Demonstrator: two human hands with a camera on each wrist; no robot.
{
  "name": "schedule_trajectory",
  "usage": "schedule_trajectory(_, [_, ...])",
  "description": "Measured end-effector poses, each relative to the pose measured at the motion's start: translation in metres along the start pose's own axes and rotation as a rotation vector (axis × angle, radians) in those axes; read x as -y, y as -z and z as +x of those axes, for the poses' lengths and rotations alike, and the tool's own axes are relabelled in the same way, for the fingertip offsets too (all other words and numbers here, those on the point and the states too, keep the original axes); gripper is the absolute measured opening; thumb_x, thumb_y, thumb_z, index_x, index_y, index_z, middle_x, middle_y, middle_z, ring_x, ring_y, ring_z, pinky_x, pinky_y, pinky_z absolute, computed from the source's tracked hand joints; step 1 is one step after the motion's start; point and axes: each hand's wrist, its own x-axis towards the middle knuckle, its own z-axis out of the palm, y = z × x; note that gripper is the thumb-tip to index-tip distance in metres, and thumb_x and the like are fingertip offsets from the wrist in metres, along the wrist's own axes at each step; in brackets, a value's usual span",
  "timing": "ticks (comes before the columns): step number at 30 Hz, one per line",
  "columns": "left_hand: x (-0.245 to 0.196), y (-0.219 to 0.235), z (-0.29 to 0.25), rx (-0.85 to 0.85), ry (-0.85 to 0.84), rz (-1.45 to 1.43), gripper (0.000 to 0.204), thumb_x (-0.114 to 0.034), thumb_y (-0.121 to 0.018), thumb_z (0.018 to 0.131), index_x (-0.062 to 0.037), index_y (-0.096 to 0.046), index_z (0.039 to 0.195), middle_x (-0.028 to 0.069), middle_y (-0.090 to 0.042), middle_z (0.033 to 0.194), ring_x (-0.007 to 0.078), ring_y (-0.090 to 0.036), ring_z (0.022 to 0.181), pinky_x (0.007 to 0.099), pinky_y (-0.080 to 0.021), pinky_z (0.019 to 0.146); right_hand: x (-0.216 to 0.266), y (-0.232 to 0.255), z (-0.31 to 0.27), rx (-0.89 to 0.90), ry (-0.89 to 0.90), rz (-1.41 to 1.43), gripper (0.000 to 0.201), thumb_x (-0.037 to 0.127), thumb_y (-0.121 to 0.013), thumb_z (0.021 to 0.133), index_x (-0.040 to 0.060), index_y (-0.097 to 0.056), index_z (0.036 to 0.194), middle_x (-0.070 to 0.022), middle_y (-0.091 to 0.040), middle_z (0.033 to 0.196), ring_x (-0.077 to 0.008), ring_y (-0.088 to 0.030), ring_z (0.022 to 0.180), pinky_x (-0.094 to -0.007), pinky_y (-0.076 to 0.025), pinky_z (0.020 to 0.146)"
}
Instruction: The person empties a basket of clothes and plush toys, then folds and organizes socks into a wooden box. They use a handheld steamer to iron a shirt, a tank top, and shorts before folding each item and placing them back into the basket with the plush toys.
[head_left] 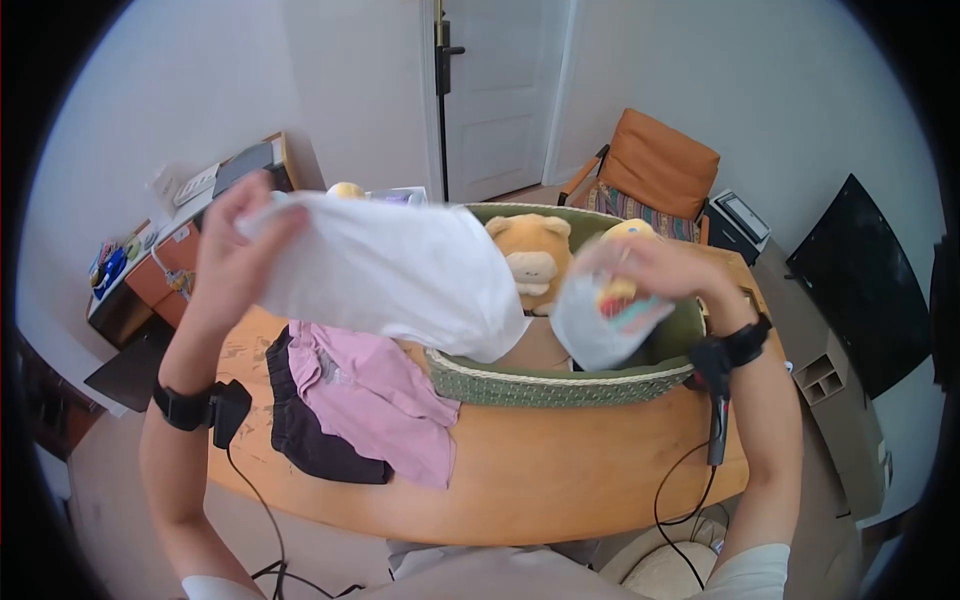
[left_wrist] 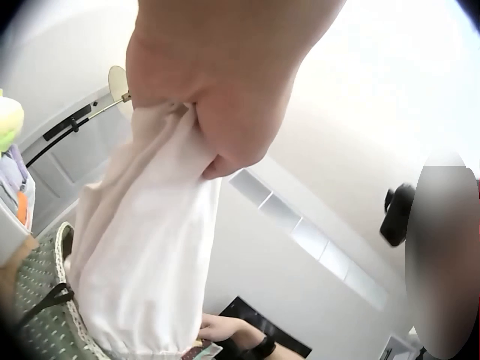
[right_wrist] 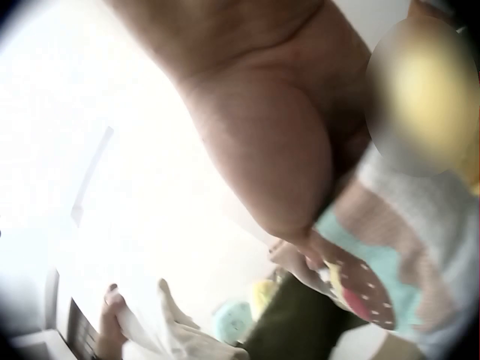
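Observation:
My left hand (head_left: 240,245) grips one end of a white cloth garment (head_left: 390,270), which stretches right and droops over the near left rim of the green woven basket (head_left: 560,382). Folds gather at the fingers (left_wrist: 240,146) in the left wrist view. With my right hand (head_left: 650,268) I hold a light grey piece of fabric (head_left: 592,335) above the basket's right part. Its print of brown, mint and red shows up close in the right wrist view (right_wrist: 375,259). An orange plush animal (head_left: 530,250) sits upright in the basket, between the two fabrics.
A pink garment (head_left: 385,390) lies over dark shorts (head_left: 315,450) on the wooden table (head_left: 560,470), left of the basket. Yellow plush (head_left: 630,230) shows behind my right hand. Cables hang from both wrist cameras. An orange chair (head_left: 660,160) stands beyond the table.

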Motion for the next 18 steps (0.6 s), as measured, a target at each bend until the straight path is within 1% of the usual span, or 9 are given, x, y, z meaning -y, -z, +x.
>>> schedule_trajectory(2, [0.004,0.017,-0.010,-0.124,0.182,-0.233,0.033,-0.014,-0.075,0.089,-0.0086,-0.044,0.082,-0.0039,-0.047,0.081,0.0064,-0.046,0.083,0.0248,-0.043,0.074,0.072,0.013,0.003,-0.252,-0.349,0.499,0.032,0.028,-0.049,0.107,0.0031,-0.065,0.119,-0.0070,-0.069,0.108,-0.0189,-0.069,0.093,-0.0326,-0.056,0.077])
schedule_trajectory(3, [0.010,0.021,-0.017,0.178,0.089,0.049,0.031,-0.014,-0.074,0.089,-0.0098,-0.044,0.084,-0.0042,-0.048,0.084,0.0052,-0.047,0.085,0.0243,-0.043,0.076,0.070,0.009,0.014,-0.244,-0.351,0.502,0.032,0.028,-0.049,0.107,0.0031,-0.065,0.119,-0.0070,-0.069,0.108,-0.0189,-0.069,0.093,-0.0326,-0.056,0.077])
schedule_trajectory(4, [0.013,0.023,-0.024,0.476,-0.009,0.333,0.030,-0.013,-0.074,0.089,-0.0109,-0.045,0.086,-0.0045,-0.048,0.086,0.0041,-0.047,0.087,0.0237,-0.043,0.077,0.066,0.002,0.028,-0.144,0.077,0.155,0.033,0.028,-0.050,0.107,0.0018,-0.063,0.121,-0.0085,-0.068,0.106,-0.0178,-0.068,0.090,-0.0321,-0.055,0.075])
schedule_trajectory(5, [0.012,0.023,-0.032,0.469,-0.005,0.338,0.030,-0.013,-0.074,0.089,-0.0109,-0.045,0.086,-0.0045,-0.048,0.086,0.0041,-0.047,0.087,0.0237,-0.043,0.077,0.078,-0.005,0.042,-0.040,0.505,-0.199,0.034,0.029,-0.050,0.107,0.0005,-0.062,0.122,-0.0101,-0.068,0.104,-0.0166,-0.067,0.087,-0.0315,-0.055,0.073])
schedule_trajectory(9, [-0.007,0.023,-0.047,0.127,0.166,-0.050,0.040,-0.027,-0.079,0.085,-0.0087,-0.049,0.106,-0.0012,-0.054,0.093,0.0089,-0.055,0.092,0.0290,-0.047,0.078,0.177,-0.056,0.070,-0.170,0.026,0.375,0.036,0.030,-0.052,0.105,-0.0060,-0.056,0.103,-0.0193,-0.067,0.094,-0.0235,-0.068,0.086,-0.0375,-0.053,0.076])
schedule_trajectory(11, [-0.020,0.010,-0.047,0.419,-0.088,0.174,0.060,-0.033,-0.079,0.085,-0.0043,-0.048,0.128,0.0031,-0.060,0.093,0.0124,-0.059,0.088,0.0320,-0.049,0.077,0.198,-0.087,0.097,-0.110,0.177,0.354,0.028,0.025,-0.055,0.103,-0.0032,-0.056,0.103,-0.0141,-0.068,0.098,-0.0186,-0.065,0.084,-0.0350,-0.052,0.073])
schedule_trajectory(13, [-0.028,-0.012,-0.061,0.368,-0.087,0.306,0.061,-0.028,-0.076,0.084,-0.0033,-0.048,0.133,0.0051,-0.063,0.093,0.0131,-0.060,0.087,0.0320,-0.050,0.077,0.219,-0.096,0.112,-0.078,0.324,0.312,0.021,0.020,-0.058,0.102,-0.0004,-0.056,0.103,-0.0089,-0.069,0.102,-0.0138,-0.063,0.082,-0.0325,-0.050,0.069])
schedule_trajectory(15, [-0.030,-0.007,-0.064,0.314,-0.091,0.432,0.063,-0.024,-0.073,0.084,-0.0023,-0.049,0.138,0.0071,-0.066,0.093,0.0138,-0.062,0.085,0.0320,-0.051,0.078,0.240,-0.092,0.115,-0.279,0.486,0.197,0.020,0.018,-0.064,0.097,0.0011,-0.054,0.100,-0.0101,-0.066,0.077,-0.0170,-0.060,0.063,-0.0355,-0.047,0.060])
schedule_trajectory(18, [-0.024,0.031,-0.061,0.332,0.212,0.288,0.054,-0.011,-0.057,0.076,0.0011,-0.060,0.129,0.0091,-0.068,0.097,0.0125,-0.061,0.087,0.0299,-0.050,0.082,0.227,-0.083,0.117,-0.387,0.553,0.009,0.023,0.020,-0.067,0.094,0.0020,-0.054,0.102,-0.0095,-0.055,0.060,-0.0201,-0.051,0.051,-0.0372,-0.042,0.054])
